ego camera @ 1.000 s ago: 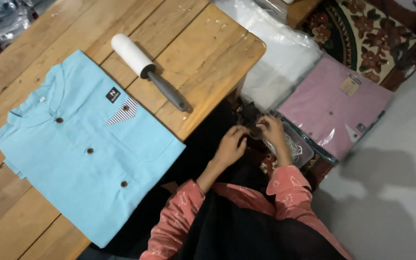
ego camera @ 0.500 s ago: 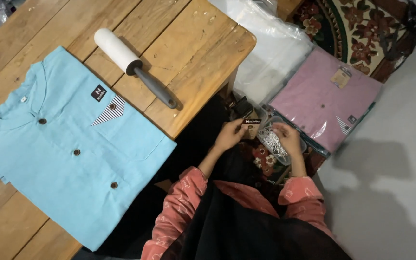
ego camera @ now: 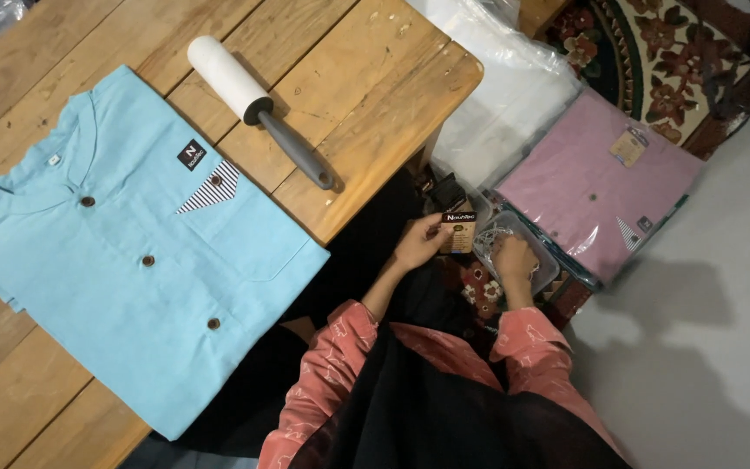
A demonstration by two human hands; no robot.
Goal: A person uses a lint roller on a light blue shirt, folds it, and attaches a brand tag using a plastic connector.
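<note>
Since the earlier frame, right hand [ego camera: 514,259] has dropped into the clear plastic container [ego camera: 545,269], fingers curled; its grasp cannot be told. Left to right: folded light-blue shirt [ego camera: 132,252] and lint roller [ego camera: 258,113] on the wooden table [ego camera: 366,95]; left hand [ego camera: 418,243] pinching a small brown-and-black tag [ego camera: 458,233] beside the container; bagged pink shirt [ego camera: 601,187].

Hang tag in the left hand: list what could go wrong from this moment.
1. The left hand pinches the hang tag only by its edge, out over the floor; it could slip and drop.
2. The right hand digs in the clear container of small white fasteners beside the bagged pink shirt; it might tip and spill.
3. The lint roller lies close to the blue shirt and could roll onto it.
</note>
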